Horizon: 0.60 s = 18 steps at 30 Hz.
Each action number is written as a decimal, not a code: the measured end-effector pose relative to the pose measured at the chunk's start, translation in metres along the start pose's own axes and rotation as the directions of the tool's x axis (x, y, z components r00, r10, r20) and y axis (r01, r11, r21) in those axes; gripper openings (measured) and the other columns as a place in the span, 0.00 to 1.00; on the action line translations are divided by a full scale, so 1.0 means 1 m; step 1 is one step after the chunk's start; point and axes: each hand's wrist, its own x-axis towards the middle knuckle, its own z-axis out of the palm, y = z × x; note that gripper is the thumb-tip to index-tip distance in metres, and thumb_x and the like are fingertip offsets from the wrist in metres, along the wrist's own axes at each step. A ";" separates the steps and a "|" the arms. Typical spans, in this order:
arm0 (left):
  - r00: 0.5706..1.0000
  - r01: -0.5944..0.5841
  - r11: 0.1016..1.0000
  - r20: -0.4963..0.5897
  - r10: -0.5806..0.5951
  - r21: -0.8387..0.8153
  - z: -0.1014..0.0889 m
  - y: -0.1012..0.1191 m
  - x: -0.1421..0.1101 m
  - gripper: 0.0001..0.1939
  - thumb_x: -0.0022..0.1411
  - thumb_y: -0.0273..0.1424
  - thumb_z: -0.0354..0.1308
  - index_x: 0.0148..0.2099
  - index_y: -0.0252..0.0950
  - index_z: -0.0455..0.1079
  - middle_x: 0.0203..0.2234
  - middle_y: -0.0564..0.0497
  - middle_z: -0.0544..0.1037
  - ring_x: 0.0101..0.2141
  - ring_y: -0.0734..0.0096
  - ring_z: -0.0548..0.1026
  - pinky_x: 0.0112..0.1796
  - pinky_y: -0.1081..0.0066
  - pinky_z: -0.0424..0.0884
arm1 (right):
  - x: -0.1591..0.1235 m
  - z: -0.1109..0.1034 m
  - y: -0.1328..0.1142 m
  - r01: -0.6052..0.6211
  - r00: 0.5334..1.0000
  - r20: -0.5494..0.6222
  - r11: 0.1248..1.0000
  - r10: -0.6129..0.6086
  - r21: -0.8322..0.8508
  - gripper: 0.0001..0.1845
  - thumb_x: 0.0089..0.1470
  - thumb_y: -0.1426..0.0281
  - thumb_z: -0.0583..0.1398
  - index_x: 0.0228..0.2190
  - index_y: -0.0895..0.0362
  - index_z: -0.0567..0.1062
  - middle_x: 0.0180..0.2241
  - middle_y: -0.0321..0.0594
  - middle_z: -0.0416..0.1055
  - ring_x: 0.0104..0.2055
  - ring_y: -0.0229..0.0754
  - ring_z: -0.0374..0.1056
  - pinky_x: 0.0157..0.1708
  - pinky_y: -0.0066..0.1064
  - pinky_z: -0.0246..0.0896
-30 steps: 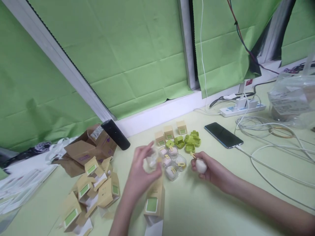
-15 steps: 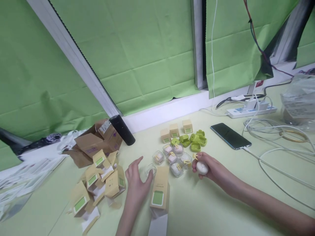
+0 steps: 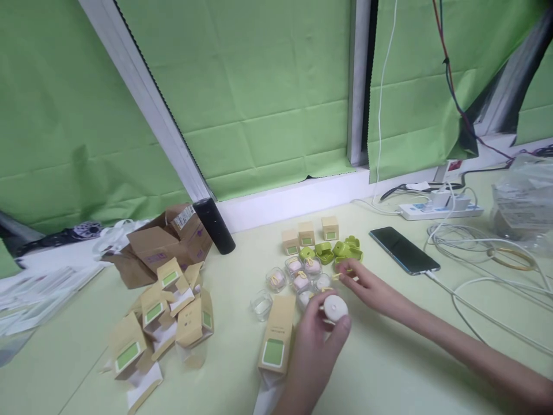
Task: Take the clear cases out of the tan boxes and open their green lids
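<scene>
My left hand [image 3: 317,346] is closed around a small white round piece [image 3: 336,308], held between thumb and fingers over the table. Just beyond it, my right hand [image 3: 356,282] pinches a small yellow loop strap [image 3: 336,277] at its fingertips. Between and behind the hands sit several clear cases [image 3: 301,280] with pale pink pieces and yellow straps, partly hidden by my left hand. An empty clear case [image 3: 261,305] stands left of them. Beside my left wrist lies an opened kraft box [image 3: 279,328] with a green square.
Green silicone covers [image 3: 341,249] and small kraft boxes [image 3: 306,233] stand behind. Opened boxes [image 3: 153,311], a brown carton [image 3: 168,245] and a black cylinder [image 3: 215,226] are at left. A phone [image 3: 404,249], white cables [image 3: 458,236] and a power strip [image 3: 440,209] lie right.
My left hand has moved right, from beside the empty clear case, and taken the white round piece from my right hand. The right hand has shifted slightly up and keeps the yellow strap.
</scene>
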 end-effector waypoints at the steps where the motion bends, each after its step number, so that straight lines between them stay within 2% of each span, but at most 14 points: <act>1: 0.994 0.109 0.975 0.054 -0.100 -0.193 0.002 -0.001 -0.002 0.19 0.50 0.35 0.59 0.45 0.37 0.66 0.38 0.45 0.73 0.34 0.64 0.73 0.30 0.67 0.71 | 0.008 -0.004 0.009 0.028 0.999 -0.014 0.996 -0.029 -0.081 0.09 0.52 0.60 0.58 0.31 0.52 0.69 0.35 0.38 0.68 0.32 0.43 0.65 0.34 0.34 0.61; 3: 0.948 0.312 0.836 0.205 -0.243 -0.452 0.007 -0.007 -0.005 0.16 0.47 0.37 0.58 0.38 0.35 0.65 0.28 0.49 0.72 0.27 0.68 0.72 0.24 0.70 0.69 | 0.019 -0.011 0.024 0.061 0.998 -0.008 0.982 -0.063 -0.177 0.07 0.49 0.63 0.60 0.27 0.52 0.69 0.30 0.37 0.67 0.28 0.42 0.62 0.32 0.33 0.59; 4: 0.921 0.385 0.777 0.265 -0.286 -0.499 0.009 -0.010 -0.007 0.14 0.47 0.38 0.57 0.33 0.34 0.65 0.23 0.50 0.71 0.26 0.68 0.72 0.23 0.71 0.68 | 0.022 -0.013 0.029 0.064 0.998 0.003 0.980 -0.065 -0.187 0.06 0.47 0.65 0.61 0.25 0.52 0.69 0.28 0.36 0.66 0.27 0.42 0.61 0.31 0.33 0.59; 6: 0.881 0.471 0.731 0.311 -0.357 -0.494 0.013 -0.018 -0.009 0.15 0.51 0.42 0.54 0.26 0.35 0.63 0.15 0.52 0.68 0.23 0.67 0.71 0.21 0.72 0.66 | 0.021 -0.017 0.032 0.089 0.996 0.042 0.971 -0.082 -0.223 0.06 0.46 0.67 0.62 0.22 0.52 0.69 0.25 0.36 0.65 0.27 0.43 0.60 0.30 0.33 0.57; 8: 0.866 0.501 0.722 0.283 -0.413 -0.478 0.013 -0.025 -0.010 0.17 0.55 0.44 0.52 0.31 0.33 0.65 0.16 0.49 0.71 0.20 0.69 0.70 0.17 0.74 0.61 | 0.014 -0.020 0.027 0.107 0.992 0.089 0.963 -0.088 -0.248 0.06 0.47 0.68 0.61 0.22 0.52 0.69 0.23 0.35 0.65 0.25 0.42 0.59 0.28 0.32 0.55; 10: 0.861 0.507 0.690 0.263 -0.436 -0.517 0.011 -0.028 -0.010 0.21 0.57 0.45 0.52 0.44 0.32 0.65 0.26 0.44 0.78 0.18 0.74 0.69 0.16 0.76 0.56 | 0.003 -0.024 0.016 0.108 0.987 0.141 0.961 -0.074 -0.253 0.04 0.50 0.68 0.59 0.24 0.52 0.69 0.23 0.34 0.66 0.23 0.41 0.59 0.25 0.31 0.54; 12: 0.850 0.522 0.619 0.299 -0.434 -0.587 0.008 -0.026 -0.010 0.26 0.58 0.46 0.52 0.53 0.34 0.60 0.34 0.41 0.79 0.18 0.77 0.69 0.17 0.78 0.53 | -0.010 -0.028 0.001 0.100 0.979 0.196 0.971 -0.057 -0.217 0.03 0.54 0.67 0.57 0.28 0.51 0.69 0.25 0.34 0.68 0.27 0.42 0.62 0.26 0.31 0.56; 13: 0.845 0.530 0.581 0.320 -0.429 -0.618 0.008 -0.025 -0.009 0.27 0.59 0.47 0.52 0.53 0.34 0.60 0.34 0.42 0.78 0.17 0.79 0.68 0.17 0.78 0.51 | -0.016 -0.028 -0.006 0.104 0.969 0.241 0.978 -0.058 -0.181 0.03 0.55 0.67 0.56 0.30 0.51 0.69 0.27 0.35 0.69 0.29 0.43 0.63 0.29 0.31 0.58; 16: 0.837 0.535 0.501 0.348 -0.422 -0.681 0.008 -0.020 -0.007 0.22 0.59 0.47 0.53 0.45 0.33 0.65 0.25 0.51 0.74 0.16 0.80 0.67 0.17 0.78 0.50 | -0.030 -0.027 -0.021 0.128 0.907 0.411 0.989 -0.089 -0.069 0.04 0.56 0.69 0.56 0.29 0.51 0.69 0.31 0.37 0.70 0.32 0.43 0.65 0.33 0.33 0.62; 18: 0.839 0.523 0.477 0.328 -0.435 -0.706 0.009 -0.018 -0.006 0.17 0.59 0.43 0.55 0.42 0.34 0.65 0.23 0.54 0.72 0.16 0.80 0.67 0.17 0.77 0.50 | -0.034 -0.025 -0.023 0.153 0.906 0.399 0.988 -0.142 0.005 0.03 0.53 0.70 0.59 0.28 0.52 0.71 0.35 0.41 0.71 0.34 0.44 0.66 0.34 0.34 0.63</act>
